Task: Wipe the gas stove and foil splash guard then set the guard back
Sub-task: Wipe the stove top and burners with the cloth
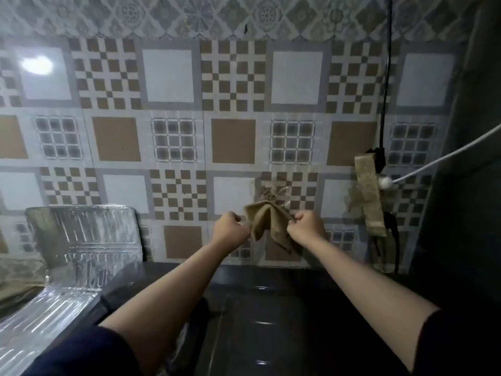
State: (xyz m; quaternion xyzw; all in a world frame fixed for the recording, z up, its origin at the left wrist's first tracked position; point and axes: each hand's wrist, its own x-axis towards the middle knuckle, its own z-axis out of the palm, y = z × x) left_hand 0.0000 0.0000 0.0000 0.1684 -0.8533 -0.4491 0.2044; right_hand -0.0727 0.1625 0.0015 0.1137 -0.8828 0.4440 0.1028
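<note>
here both hands, left hand (230,228) and right hand (306,226), pinch the brown cloth (267,221) by the wall hook; the foil splash guard (84,240) leans left, unsteady, and could topple if bumped.

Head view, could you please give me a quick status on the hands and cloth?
Left hand and right hand each grip the tan woven cloth, raised before the tiled wall. Silver foil splash guard leans left. Nothing blocking.
</note>
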